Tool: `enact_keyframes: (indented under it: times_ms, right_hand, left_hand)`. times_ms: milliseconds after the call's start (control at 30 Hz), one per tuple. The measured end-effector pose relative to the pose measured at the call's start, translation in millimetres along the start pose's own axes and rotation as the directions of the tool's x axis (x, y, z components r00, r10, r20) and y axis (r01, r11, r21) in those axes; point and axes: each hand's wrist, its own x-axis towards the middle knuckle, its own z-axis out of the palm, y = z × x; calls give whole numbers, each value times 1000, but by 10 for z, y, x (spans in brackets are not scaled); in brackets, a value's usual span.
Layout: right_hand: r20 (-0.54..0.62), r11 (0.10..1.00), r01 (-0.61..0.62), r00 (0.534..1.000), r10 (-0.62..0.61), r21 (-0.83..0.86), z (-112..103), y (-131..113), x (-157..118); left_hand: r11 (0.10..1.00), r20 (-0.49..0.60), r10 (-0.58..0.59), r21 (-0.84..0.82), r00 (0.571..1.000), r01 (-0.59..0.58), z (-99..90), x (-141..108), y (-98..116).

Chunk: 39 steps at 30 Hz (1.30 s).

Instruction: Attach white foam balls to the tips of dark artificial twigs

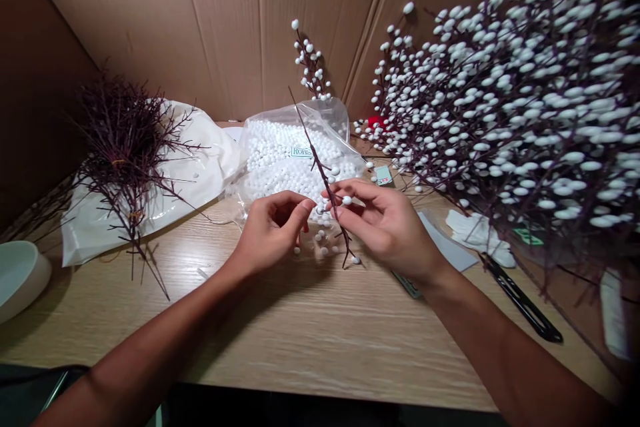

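My right hand (383, 220) pinches a dark brown artificial twig (320, 167) that stands tilted over the table, its thin tip pointing up and left. White foam balls sit on it, one at its lower end and one by my right fingers. Just left of the stem is my left hand (277, 223), thumb and forefinger pressed together; whatever lies between them is too small to make out. Behind both hands lies a clear plastic bag (300, 147) full of small white balls. A few loose white balls (324, 251) rest below my fingers.
Bare brown twigs (125, 140) lie bundled on a white plastic bag (200, 147) at left, near a white bowl (23, 277). Many white-tipped branches (500, 93) fill the right. A black-handled knife (523, 300) and white gloves (480, 233) lie beneath. Cardboard (215, 33) walls the back.
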Motion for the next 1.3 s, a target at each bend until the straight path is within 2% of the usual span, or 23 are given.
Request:
enact_keyframes:
  times_ms: [267, 400, 500, 667, 767, 900, 1000, 1167, 1300]
  right_hand:
    - [67, 993, 48, 997, -41, -109, 64, 7, -46]
    - [78, 989, 67, 995, -57, -131, 55, 9, -45]
    - [76, 987, 60, 996, -49, -148, 45, 12, -40]
    - [82, 981, 37, 996, -22, -189, 39, 21, -41]
    - [93, 984, 41, 995, -25, -174, 42, 15, -41]
    - [141, 995, 13, 990, 1, -96, 37, -27, -33]
    - [162, 997, -80, 984, 80, -2, 11, -55, -26]
    - [157, 950, -281, 953, 259, 138, -39, -33, -17]
    - [185, 881, -340, 938, 293, 328, -27, -20, -7]
  left_hand:
    - [986, -77, -25, -169, 997, 12, -1, 22, 43]
    - [971, -72, 11, -239, 997, -28, -21, 36, 13]
    - [968, -71, 11, -248, 997, -28, -41, 38, 14]
    - [971, -168, 17, -231, 986, -56, -60, 52, 42]
    - [973, -186, 23, -220, 982, -65, -65, 72, 38]
    - [983, -238, 47, -162, 970, -87, -69, 92, 20]
    - [985, -275, 58, -140, 960, -100, -73, 98, 16]
    - [972, -256, 15, -224, 967, -74, -89, 88, 34]
    - [955, -263, -10, -288, 965, -69, -95, 80, 65]
